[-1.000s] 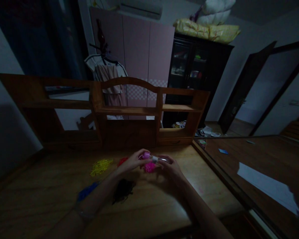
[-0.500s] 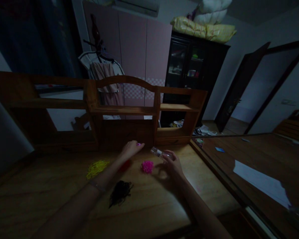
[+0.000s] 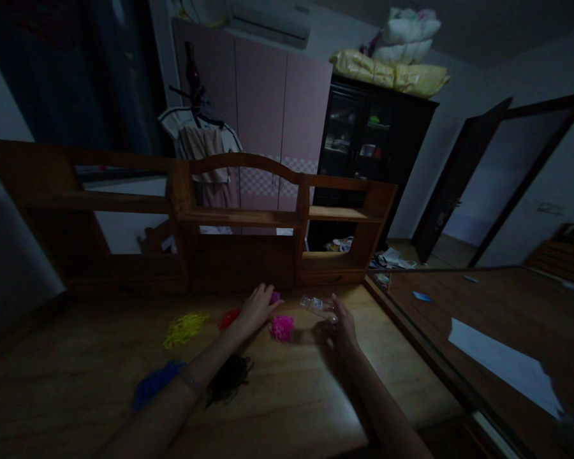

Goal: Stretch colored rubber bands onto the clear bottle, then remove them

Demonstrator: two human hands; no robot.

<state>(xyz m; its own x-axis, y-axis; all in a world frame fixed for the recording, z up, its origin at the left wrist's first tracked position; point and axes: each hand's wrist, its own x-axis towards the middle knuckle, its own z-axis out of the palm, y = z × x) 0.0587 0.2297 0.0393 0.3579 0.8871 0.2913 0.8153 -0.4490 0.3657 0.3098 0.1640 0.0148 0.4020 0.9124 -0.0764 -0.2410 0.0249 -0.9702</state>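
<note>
My left hand [image 3: 259, 306] is over the back middle of the wooden table, fingers curved around a small purple bunch [image 3: 275, 297] that shows between thumb and forefinger. To its right, my right hand [image 3: 343, 326] grips a small clear bottle [image 3: 314, 306] near its base; the bottle lies almost level, neck toward my left hand. Between and below the hands sits a pink pile of thin strands or bands [image 3: 282, 328]. A red pile [image 3: 228, 319] is partly behind my left hand. Left of it is a yellow pile [image 3: 185, 329]. My left forearm partly covers a black pile [image 3: 229, 377] and a blue pile [image 3: 157, 382].
A wooden shelf unit [image 3: 239, 217] stands along the table's back edge. A raised wooden rim [image 3: 411, 338] bounds the right side. Beyond it, a brown surface carries white paper [image 3: 502, 360] and a small blue card [image 3: 421, 296]. The room is dim.
My left hand has come lower and slightly right with the purple bunch. The bottle has shifted a little right and down with my right hand. The blue pile now shows beside my forearm.
</note>
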